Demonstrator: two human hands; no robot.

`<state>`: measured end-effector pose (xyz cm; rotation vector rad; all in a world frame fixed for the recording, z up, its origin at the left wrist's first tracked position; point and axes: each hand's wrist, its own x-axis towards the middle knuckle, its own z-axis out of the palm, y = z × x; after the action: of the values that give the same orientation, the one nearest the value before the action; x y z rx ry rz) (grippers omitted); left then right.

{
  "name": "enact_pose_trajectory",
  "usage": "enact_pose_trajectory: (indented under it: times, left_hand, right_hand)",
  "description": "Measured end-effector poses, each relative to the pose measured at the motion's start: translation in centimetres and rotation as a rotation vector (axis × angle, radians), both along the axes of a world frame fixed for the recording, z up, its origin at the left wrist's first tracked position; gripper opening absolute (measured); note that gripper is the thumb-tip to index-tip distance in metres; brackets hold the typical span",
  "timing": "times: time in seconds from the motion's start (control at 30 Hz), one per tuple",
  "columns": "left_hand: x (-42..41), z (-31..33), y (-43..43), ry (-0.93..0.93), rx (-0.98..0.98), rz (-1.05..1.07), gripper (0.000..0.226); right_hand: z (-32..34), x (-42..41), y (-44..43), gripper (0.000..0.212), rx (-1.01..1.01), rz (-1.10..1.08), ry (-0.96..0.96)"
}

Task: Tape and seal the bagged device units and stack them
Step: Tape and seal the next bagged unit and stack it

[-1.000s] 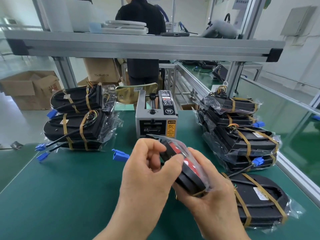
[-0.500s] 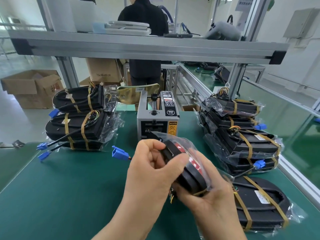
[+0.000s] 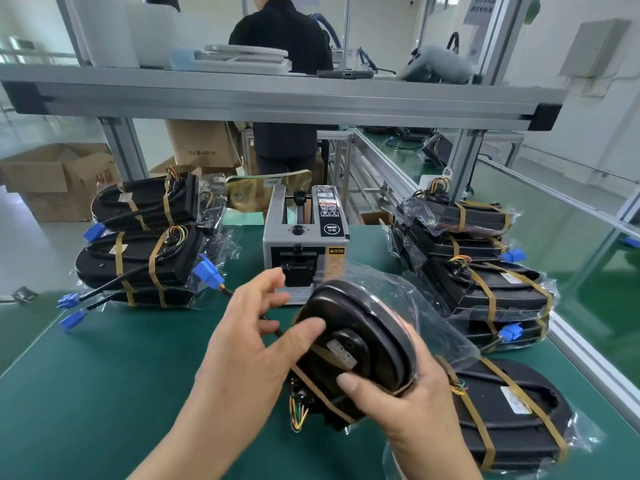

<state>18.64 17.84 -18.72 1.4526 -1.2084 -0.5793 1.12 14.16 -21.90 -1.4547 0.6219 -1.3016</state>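
Observation:
I hold a black bagged device unit (image 3: 360, 327) tilted above the green table (image 3: 104, 393), brown tape strips across it and coloured wires hanging below. My right hand (image 3: 415, 410) grips it from the right and underneath, thumb on its face. On the left, my left hand (image 3: 242, 348) has only its thumb resting on the unit; its fingers are spread loosely toward the grey tape dispenser (image 3: 304, 244) just behind. The loose clear bag end (image 3: 415, 306) sticks up behind the unit.
Taped bagged units are stacked at the left (image 3: 138, 258) and the right (image 3: 485, 271), and one lies flat near my right hand (image 3: 512, 417). Blue connectors (image 3: 207, 271) on cables stick out from the left stack. An aluminium shelf beam (image 3: 277, 102) crosses overhead; a person (image 3: 284, 39) stands behind it.
The unit has turned so its black taped face shows instead of the red side. My left hand's fingers have come off it and spread toward the dispenser, thumb still on it.

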Motion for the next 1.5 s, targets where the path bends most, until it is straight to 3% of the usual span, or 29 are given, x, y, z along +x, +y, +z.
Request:
enact_pose_trajectory:
  times: [0.07, 0.2, 0.3, 0.37, 0.4, 0.53, 0.6, 0.77, 0.83, 0.97, 1.07, 1.13, 1.23, 1.37, 1.5]
  left_hand:
    - [1.0, 0.4, -0.4, -0.156, 0.102, -0.105, 0.069]
    - [2.1, 1.8, -1.0, -0.130, 0.165, -0.441, 0.066]
    - [2.6, 1.7, -1.2, -0.179, 0.113, -0.391, 0.061]
    - [2.9, 1.6, -1.1, -0.258, 0.088, -0.320, 0.061]
    - [2.9, 1.7, -1.0, -0.294, 0.080, -0.305, 0.058]
    - [2.8, 2.0, -1.1, -0.413, 0.049, -0.297, 0.049]
    - [2.6, 2.1, -1.2, -0.452, 0.052, -0.282, 0.053]
    - [1.9, 3.0, -1.6, -0.627, 0.068, -0.241, 0.049]
    - [1.3, 3.8, -1.8, -0.775, 0.077, -0.196, 0.060]
    - [-0.1, 4.6, -2.7, -1.206, 0.132, -0.143, 0.059]
    - [-0.9, 3.8, -3.6, -1.332, 0.220, -0.217, 0.059]
    - [-1.2, 3.1, -3.9, -1.347, 0.223, -0.257, 0.061]
    - [-1.5, 1.9, -3.8, -1.277, 0.078, -0.302, 0.063]
    - [-0.4, 0.3, -2.8, -1.089, -0.104, -0.226, 0.086]
    - [0.7, -1.4, -1.3, -0.948, -0.178, -0.056, 0.063]
  right_hand:
    - [-0.1, -0.1, -0.1, 0.065, 0.031, 0.051, -0.007]
    - [-0.1, -0.4, -0.1, 0.064, 0.068, 0.233, -0.072]
    - [0.2, -1.1, -0.4, 0.074, 0.122, 0.383, -0.064]
    - [0.7, -2.2, -1.0, 0.093, 0.226, 0.307, -0.079]
    - [1.1, -2.7, -1.3, 0.090, 0.223, 0.243, -0.082]
    - [3.2, -3.6, -2.0, 0.031, 0.056, 0.095, 0.125]
    - [3.6, -3.7, -2.3, 0.022, 0.017, 0.063, 0.175]
    - [3.7, -3.9, -2.6, 0.028, -0.011, -0.001, 0.251]
    - [2.9, -3.7, -2.5, 0.030, -0.026, -0.044, 0.316]
    - [0.5, -2.7, -2.0, 0.059, -0.030, -0.152, 0.559]
    - [-0.2, -2.6, -2.1, 0.065, 0.035, -0.157, 0.565]
    - [-0.2, -2.4, -2.3, 0.052, 0.077, -0.105, 0.489]
    - [-0.2, -1.4, -2.2, 0.030, 0.072, -0.100, 0.471]
    - [-1.1, -0.7, -2.6, 0.030, 0.110, -0.239, 0.397]
    - [-2.0, -0.5, -2.4, 0.033, 0.180, -0.274, 0.309]
